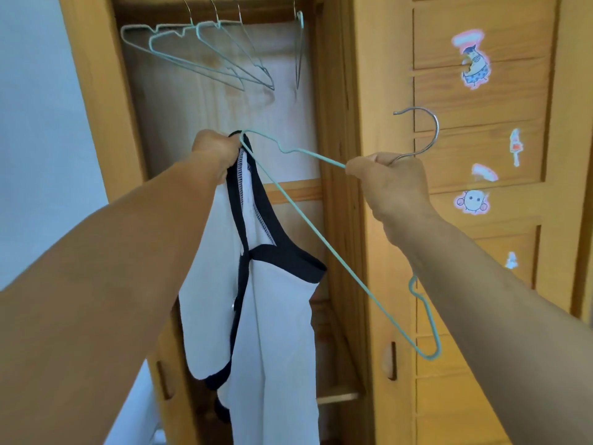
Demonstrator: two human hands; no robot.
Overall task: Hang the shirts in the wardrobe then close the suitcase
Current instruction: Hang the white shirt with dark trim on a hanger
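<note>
Head view: left hand [216,152] grips white shirt [272,332] collar plus hanger [321,239] end; right hand [393,184] clutches hanger neck, before open wardrobe [340,123].

Bright, soft daylight all over. No hard shadows. A bit fuzzy everywhere. Bent and stretched toward 3 and 9 o'clock edges.

Open wardrobe [221,130] ahead, with empty hangers [205,53] on its rail at top; closed door [481,220] to the right. In front, the left hand [218,152] holds the shirt [276,316] and one end of a hanger [308,232]; the right hand [394,184] holds the hanger below its hook, apparently at the neck.
</note>
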